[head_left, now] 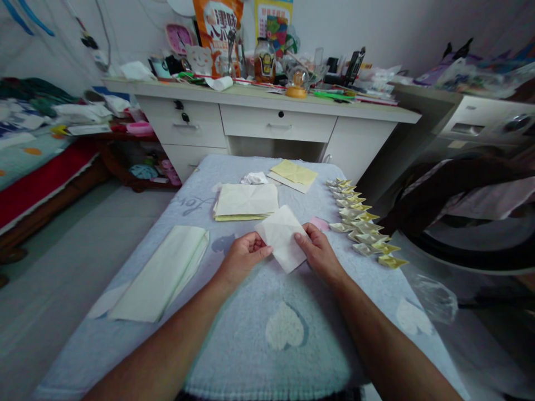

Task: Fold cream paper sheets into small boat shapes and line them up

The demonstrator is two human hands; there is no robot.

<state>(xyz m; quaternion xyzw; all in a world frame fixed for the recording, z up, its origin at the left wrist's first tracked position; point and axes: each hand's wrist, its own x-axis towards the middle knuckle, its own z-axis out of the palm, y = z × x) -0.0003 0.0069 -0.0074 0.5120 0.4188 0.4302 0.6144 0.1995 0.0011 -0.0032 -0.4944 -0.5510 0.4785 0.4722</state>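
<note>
A white square of paper (284, 236) with faint creases is held up between both hands, turned so one corner points away from me. My left hand (246, 253) pinches its left corner between thumb and fingers. On the opposite side, my right hand (320, 250) grips the right corner, thumb on top. Just beyond lies a stack of creased paper sheets (246, 200), white on top with yellow below. To the right, several small folded paper boats (359, 217) in white and yellow stand in rows.
A long folded pale paper (163, 273) lies at the left on the blue cloth-covered table (234, 345). Yellow and white sheets (295, 174) and a crumpled paper (254, 178) are farther back. Behind stands a cluttered white desk (280, 120); a washing machine (468, 133) is at right.
</note>
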